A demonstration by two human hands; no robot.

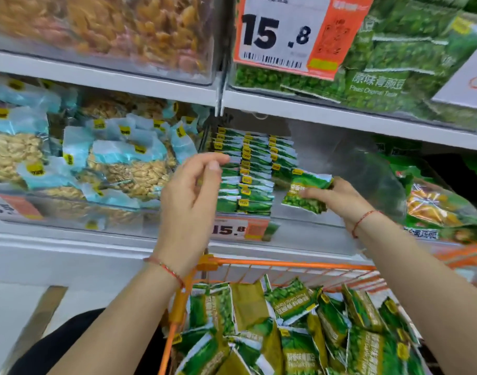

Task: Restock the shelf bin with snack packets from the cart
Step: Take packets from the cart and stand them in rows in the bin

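While the right hand (337,197) grips a green snack packet (306,194) with fingers and thumb curled around its right end, the packet sits tilted inside the clear shelf bin (367,185), just to the right of the stacked packets (248,171) already lined up there. These stacked packets stand in three neat columns against the left side of the bin, each showing a small yellow label. The left hand (191,185) hovers in front of the left column with its fingers loosely bent and the thumb close to the fingertips; it holds nothing, and the fingertips lie at the edge of the stack, though contact cannot be confirmed. Each wrist carries a thin red string bracelet. A small orange price tag (240,229) reading 15.8 is fixed to the front of the bin, below the stack. Below the shelf, an orange wire cart (286,264) holds a loose pile of green packets (299,334) of the same kind, lying at mixed angles. Left of the bin, a neighbouring compartment contains pale blue peanut packets (96,161). On the shelf above, a large price sign (294,33) reading 15.8 hangs in front of larger green bags (410,55).
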